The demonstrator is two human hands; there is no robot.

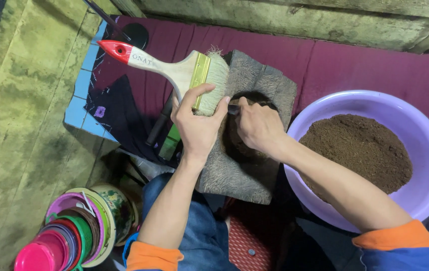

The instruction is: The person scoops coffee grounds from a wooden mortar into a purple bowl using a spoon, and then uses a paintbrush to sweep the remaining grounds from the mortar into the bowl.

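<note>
On maroon cloth, left hand grips brush; right hand pinches something unclear.

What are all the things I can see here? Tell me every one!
paintbrush: one, pale wood handle with red tip and brass band, held in the left hand
grey slab: one, with a dark hollow, in the middle
basin: one, lilac, on the right
brown powder: one heap, inside the basin
bowls: one nested stack, pink, green and purple, bottom left
cloth: one, maroon, under everything
left hand: one, grip closed on the paintbrush
right hand: one, fingers at the hollow
</note>
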